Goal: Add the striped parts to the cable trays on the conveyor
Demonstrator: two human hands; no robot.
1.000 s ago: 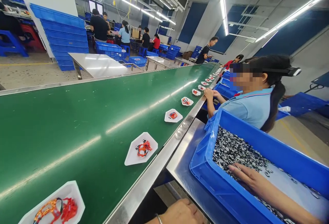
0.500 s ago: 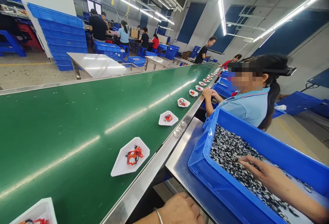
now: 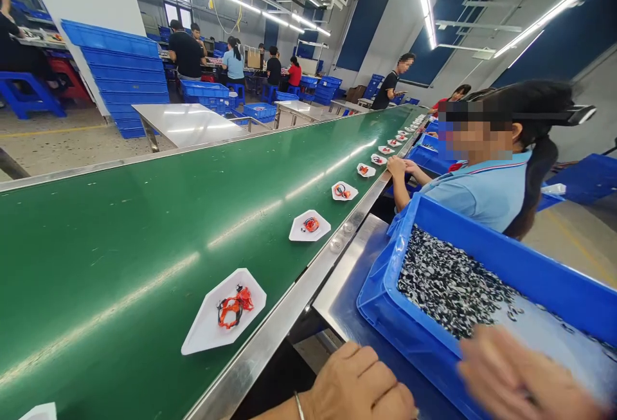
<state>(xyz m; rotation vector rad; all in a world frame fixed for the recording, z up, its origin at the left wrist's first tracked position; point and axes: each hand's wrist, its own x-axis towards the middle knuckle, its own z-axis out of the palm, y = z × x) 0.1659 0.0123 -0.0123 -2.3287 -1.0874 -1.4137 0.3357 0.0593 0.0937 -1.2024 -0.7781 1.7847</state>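
My left hand (image 3: 364,381), with a metal bangle at the wrist, is at the bottom middle beside the conveyor's edge. Its fingers are curled with the back of the hand facing me, so whatever they hold, if anything, is hidden. Blurred by motion, my right hand (image 3: 525,375) is over the near side of a blue bin (image 3: 486,233). A heap of small black and white pieces (image 3: 443,278) fills the bin's far left part, and pale bottom shows at the right. The nearest white tray (image 3: 202,327) on the green belt carries orange and black parts (image 3: 234,307).
More white trays (image 3: 301,233) with small parts form a line along the green conveyor belt (image 3: 144,246). A metal rail (image 3: 260,356) edges it. A co-worker in a light blue shirt (image 3: 486,188) sits beyond the bin. Stacked blue crates (image 3: 125,79) stand behind a white table (image 3: 187,121).
My right hand has drawn back from the heap of pieces toward me. My left hand has shifted slightly right. The trays on the belt have moved toward the lower left.
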